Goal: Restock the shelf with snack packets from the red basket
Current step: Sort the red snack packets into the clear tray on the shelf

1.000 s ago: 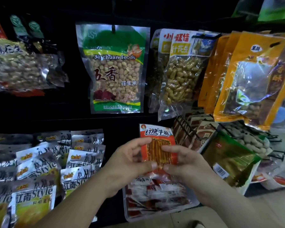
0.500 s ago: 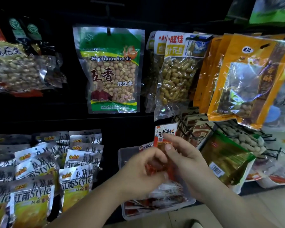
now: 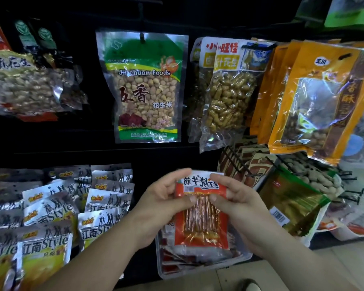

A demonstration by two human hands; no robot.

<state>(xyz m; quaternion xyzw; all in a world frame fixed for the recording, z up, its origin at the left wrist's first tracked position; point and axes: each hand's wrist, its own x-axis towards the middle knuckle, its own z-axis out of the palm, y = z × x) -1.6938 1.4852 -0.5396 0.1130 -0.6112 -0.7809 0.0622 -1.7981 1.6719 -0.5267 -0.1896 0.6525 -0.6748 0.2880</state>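
Red packet [image 3: 201, 219]: held upside down in front of the shelf [image 3: 166, 156], just above the tray [image 3: 162, 271]. A clear window shows reddish-brown sticks, and the white band at its top carries inverted Chinese writing.
Left hand [image 3: 162, 206]: pinches the packet's upper left edge, thumb on the front, fingers behind.
Right hand [image 3: 237, 204]: pinches the upper right edge the same way.
Tray: clear plastic, at the shelf's front edge. It holds more red-and-white packs [image 3: 177, 259] and is largely hidden by the held packet.
Left of tray: silver-and-yellow sachets [image 3: 48, 217] in overlapping rows, printed "江南Style".
Above hands: peanut bag [image 3: 147, 91] on a peg, with a green label "Jinchuan foods", red "五香" and white "花生米".
Next right: bag of shelled-in peanuts [image 3: 229, 97], header "小旺佳".
Far right: orange bags [image 3: 324, 97] with clear windows, oval mark "玉川".
Upper left corner: nut bags [image 3: 25, 89], writing partly cut off, "花生" legible.
Beside right hand: black wire rack [image 3: 235, 162] with brown packs [image 3: 259, 166]. A green-gold bag [image 3: 292, 204] with a barcode sticker [image 3: 278, 217] leans just beside the wrist.
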